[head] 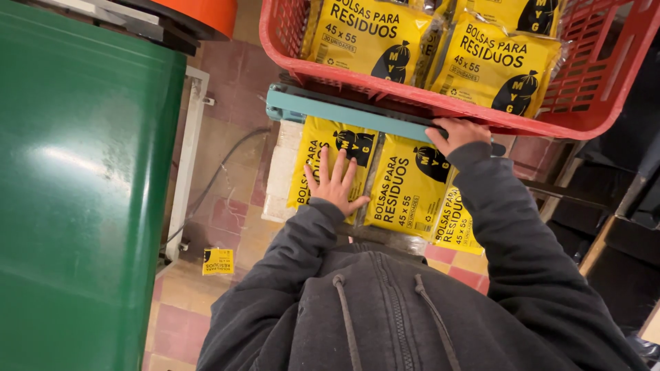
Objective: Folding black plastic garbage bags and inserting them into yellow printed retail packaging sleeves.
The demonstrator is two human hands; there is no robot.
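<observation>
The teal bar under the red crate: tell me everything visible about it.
The teal bar is a long, narrow, painted arm that looks like metal, with a darker strip along its top. It runs slanting from upper left to lower right, just below the red crate and above the yellow packets. The right hand presses on its right end; the left hand lies flat on a packet, apart from it.

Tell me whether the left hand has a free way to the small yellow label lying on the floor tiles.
Probably yes: the left hand lies flat on a yellow packet, and nothing shows between it and the label down by the green drum.
</observation>
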